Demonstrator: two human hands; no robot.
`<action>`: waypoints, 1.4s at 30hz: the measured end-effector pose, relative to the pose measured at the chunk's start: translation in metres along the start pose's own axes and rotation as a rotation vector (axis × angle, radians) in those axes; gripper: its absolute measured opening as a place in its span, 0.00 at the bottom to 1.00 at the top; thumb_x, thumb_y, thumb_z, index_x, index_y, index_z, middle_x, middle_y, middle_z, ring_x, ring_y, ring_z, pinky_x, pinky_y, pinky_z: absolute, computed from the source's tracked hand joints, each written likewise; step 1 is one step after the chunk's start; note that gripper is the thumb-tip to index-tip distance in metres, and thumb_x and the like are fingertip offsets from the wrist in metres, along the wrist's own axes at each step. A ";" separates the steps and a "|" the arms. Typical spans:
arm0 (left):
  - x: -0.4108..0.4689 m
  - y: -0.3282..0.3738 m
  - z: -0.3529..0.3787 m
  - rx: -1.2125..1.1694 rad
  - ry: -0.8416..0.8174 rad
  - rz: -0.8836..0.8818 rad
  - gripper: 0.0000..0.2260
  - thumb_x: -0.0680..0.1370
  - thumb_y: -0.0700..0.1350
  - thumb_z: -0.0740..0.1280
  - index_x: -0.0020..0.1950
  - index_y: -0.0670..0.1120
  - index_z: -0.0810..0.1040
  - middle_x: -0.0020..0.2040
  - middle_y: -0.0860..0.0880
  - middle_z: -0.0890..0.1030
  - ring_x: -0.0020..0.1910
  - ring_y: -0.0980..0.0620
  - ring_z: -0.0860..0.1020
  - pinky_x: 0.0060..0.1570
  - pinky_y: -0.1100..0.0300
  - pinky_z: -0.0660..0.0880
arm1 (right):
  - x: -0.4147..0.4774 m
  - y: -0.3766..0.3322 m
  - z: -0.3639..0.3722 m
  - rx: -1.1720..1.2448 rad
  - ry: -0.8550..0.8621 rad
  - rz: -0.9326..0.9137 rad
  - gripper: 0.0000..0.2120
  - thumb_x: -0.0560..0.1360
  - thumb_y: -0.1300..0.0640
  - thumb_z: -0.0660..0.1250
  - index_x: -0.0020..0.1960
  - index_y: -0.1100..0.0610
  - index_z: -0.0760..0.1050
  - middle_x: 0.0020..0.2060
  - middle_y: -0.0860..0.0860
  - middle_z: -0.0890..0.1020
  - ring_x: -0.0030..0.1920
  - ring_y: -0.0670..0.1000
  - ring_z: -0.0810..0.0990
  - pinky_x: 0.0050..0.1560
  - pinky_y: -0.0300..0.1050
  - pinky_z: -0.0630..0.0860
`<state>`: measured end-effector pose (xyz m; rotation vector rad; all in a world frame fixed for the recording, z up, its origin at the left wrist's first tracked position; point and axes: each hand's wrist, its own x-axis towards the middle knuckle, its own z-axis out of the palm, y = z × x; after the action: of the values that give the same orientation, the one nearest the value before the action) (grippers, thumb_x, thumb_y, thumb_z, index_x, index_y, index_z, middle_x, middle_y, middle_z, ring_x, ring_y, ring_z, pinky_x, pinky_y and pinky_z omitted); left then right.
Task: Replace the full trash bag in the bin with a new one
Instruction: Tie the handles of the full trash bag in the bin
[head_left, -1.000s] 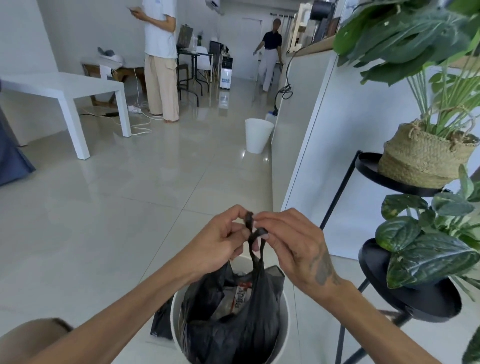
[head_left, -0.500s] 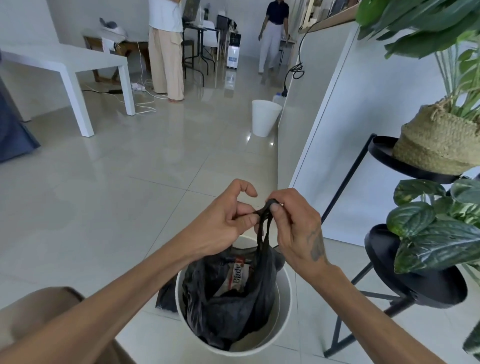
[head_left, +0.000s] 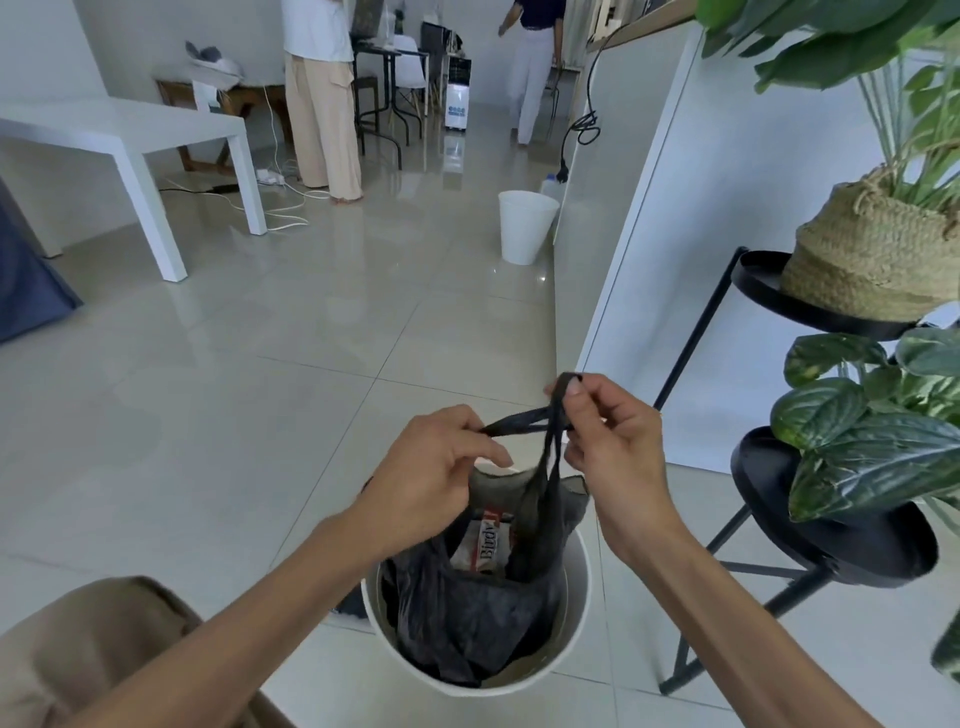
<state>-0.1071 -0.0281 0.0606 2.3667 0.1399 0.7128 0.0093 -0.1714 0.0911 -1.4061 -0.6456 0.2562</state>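
Hands parted, stretching bag handles; bag in bin.

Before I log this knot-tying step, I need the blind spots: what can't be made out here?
- Knot state: in the head view the left hand and right hand cover the crossed handles.
- Contents of the black trash bag: only a printed packet shows.
- Bottom of the white bin: the bag hides it.
- A new bag: none is in view.

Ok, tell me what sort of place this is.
Probably a shared office or studio: a glossy tiled floor, a white table with cables trailing beneath it, and potted plants on a black stand beside a partition wall.
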 end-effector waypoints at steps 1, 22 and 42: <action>-0.002 -0.002 0.006 0.146 0.019 0.034 0.16 0.76 0.26 0.64 0.53 0.41 0.86 0.43 0.44 0.80 0.42 0.45 0.78 0.42 0.52 0.74 | -0.003 0.000 0.002 -0.029 -0.039 0.015 0.11 0.81 0.55 0.65 0.44 0.51 0.85 0.30 0.44 0.79 0.25 0.41 0.68 0.26 0.33 0.65; -0.025 0.000 0.008 -0.186 -0.026 -0.056 0.06 0.74 0.42 0.75 0.47 0.52 0.88 0.41 0.54 0.84 0.45 0.51 0.81 0.46 0.46 0.77 | 0.007 0.020 -0.013 -0.313 -0.712 0.798 0.10 0.75 0.58 0.73 0.36 0.55 0.85 0.25 0.49 0.73 0.20 0.43 0.59 0.19 0.34 0.53; -0.012 0.005 -0.017 -1.110 0.052 -0.750 0.18 0.69 0.58 0.74 0.45 0.44 0.87 0.47 0.43 0.86 0.46 0.47 0.83 0.51 0.52 0.77 | 0.000 0.011 -0.028 0.604 -0.366 0.435 0.14 0.76 0.49 0.69 0.41 0.59 0.85 0.60 0.59 0.83 0.64 0.54 0.80 0.67 0.51 0.73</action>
<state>-0.1262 -0.0255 0.0687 1.0990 0.4771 0.3176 0.0268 -0.1929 0.0794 -0.8994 -0.4889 0.9879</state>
